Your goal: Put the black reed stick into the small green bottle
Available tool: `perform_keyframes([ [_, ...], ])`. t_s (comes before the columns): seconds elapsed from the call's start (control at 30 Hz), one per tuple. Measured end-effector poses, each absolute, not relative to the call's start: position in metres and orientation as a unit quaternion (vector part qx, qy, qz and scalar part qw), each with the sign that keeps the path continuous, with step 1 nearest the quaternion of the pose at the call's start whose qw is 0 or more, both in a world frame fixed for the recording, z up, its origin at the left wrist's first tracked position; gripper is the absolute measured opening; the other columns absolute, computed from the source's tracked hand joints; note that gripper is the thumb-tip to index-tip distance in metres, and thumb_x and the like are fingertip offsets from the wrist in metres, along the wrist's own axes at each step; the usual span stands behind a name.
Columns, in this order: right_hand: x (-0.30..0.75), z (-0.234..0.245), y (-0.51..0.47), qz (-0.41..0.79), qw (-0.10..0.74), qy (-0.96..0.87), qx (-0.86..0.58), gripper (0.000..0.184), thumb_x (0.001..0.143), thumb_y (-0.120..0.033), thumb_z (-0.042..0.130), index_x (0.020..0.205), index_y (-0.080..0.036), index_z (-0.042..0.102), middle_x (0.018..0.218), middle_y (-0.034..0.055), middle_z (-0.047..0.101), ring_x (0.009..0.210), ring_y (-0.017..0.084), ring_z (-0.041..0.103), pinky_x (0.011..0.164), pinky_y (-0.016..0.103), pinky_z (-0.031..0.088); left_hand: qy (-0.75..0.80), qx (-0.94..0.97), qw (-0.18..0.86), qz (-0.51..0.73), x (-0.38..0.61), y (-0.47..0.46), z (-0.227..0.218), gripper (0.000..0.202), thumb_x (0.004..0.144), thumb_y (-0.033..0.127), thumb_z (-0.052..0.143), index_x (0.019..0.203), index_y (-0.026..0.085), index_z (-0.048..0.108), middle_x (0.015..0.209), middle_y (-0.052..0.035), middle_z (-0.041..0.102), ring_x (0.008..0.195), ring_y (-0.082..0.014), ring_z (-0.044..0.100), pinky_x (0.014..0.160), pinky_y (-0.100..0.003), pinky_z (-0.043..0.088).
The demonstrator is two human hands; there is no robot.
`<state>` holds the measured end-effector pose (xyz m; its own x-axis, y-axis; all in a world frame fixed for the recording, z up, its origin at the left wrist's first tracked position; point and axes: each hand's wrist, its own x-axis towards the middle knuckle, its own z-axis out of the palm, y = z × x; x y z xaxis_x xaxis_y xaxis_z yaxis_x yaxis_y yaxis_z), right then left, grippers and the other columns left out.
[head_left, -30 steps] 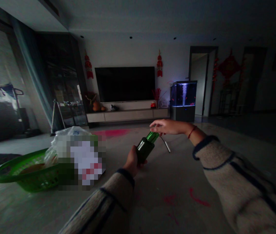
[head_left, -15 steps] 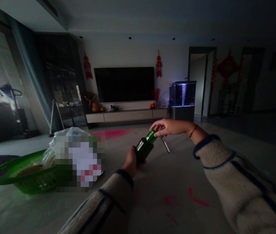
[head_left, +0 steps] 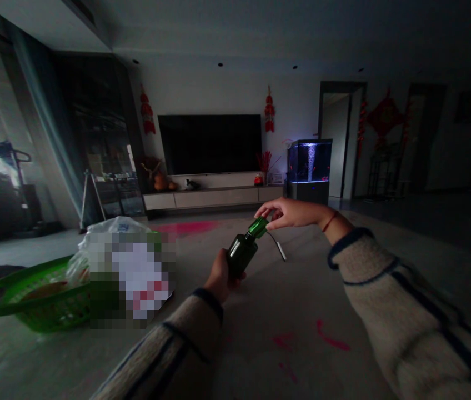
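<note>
Presently: glossy dark-green cylindrical bottle, tilted, just below frame centre | left hand clasping its body | right hand pinching shiny green cylindrical cap by neck | risk: slack pinch might drop cap

1. Extending left forearm upward and inward from the lower left, with little bend at the wrist.
2. Wrapping left hand in a closed grip, with thumb uppermost and the other fingers largely hidden.
3. Bringing right forearm in from the lower right, bent at right wrist.
4. Arching right hand above the left, apart from it, pinching between thumb and curved fingers.
</note>
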<state>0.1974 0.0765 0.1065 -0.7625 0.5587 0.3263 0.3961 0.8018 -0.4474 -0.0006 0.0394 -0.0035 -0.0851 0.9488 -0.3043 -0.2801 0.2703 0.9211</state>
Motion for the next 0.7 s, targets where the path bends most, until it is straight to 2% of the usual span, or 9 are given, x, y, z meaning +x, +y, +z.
perform_keyframes([
  [0.17,0.207,0.106,0.085,0.240,0.242,-0.900,-0.272,0.036,0.070,-0.022,0.061,0.104,-0.014,0.053,0.097,0.0066,0.061,0.088,0.013,0.057,0.080,0.029,0.045,0.534,0.305,0.594,0.518,-0.001,0.040,-0.004,0.042,0.084,0.043,0.021,0.097,0.012,0.047,0.062,-0.0052,0.056,0.037,-0.0113,0.049,0.031,-0.017,0.025],
  [0.5,0.233,0.089,0.117,0.243,0.277,-0.865,-0.340,0.046,0.061,-0.017,0.066,0.103,-0.013,0.048,0.101,0.0088,0.056,0.082,0.012,0.057,0.078,0.030,0.047,0.548,0.295,0.587,0.517,-0.002,0.040,-0.003,0.043,0.085,0.043,0.021,0.097,0.012,0.048,0.060,-0.0050,0.056,0.036,-0.0116,0.049,0.031,-0.018,0.026],
  [0.6,0.240,0.076,0.128,0.262,0.257,-0.867,-0.338,0.049,0.059,-0.014,0.065,0.105,-0.012,0.049,0.104,0.0082,0.057,0.089,0.013,0.056,0.086,0.030,0.043,0.556,0.292,0.588,0.510,-0.001,0.039,-0.002,0.042,0.085,0.043,0.022,0.096,0.013,0.048,0.060,-0.0047,0.057,0.036,-0.0110,0.048,0.031,-0.018,0.026],
  [0.7,0.250,0.057,0.143,0.260,0.212,-0.868,-0.366,0.047,0.055,-0.011,0.064,0.101,-0.012,0.054,0.098,0.0061,0.060,0.087,0.014,0.057,0.087,0.032,0.042,0.559,0.295,0.586,0.508,-0.001,0.038,-0.001,0.042,0.085,0.042,0.021,0.095,0.012,0.049,0.061,-0.0051,0.057,0.036,-0.0108,0.048,0.031,-0.017,0.026],
])
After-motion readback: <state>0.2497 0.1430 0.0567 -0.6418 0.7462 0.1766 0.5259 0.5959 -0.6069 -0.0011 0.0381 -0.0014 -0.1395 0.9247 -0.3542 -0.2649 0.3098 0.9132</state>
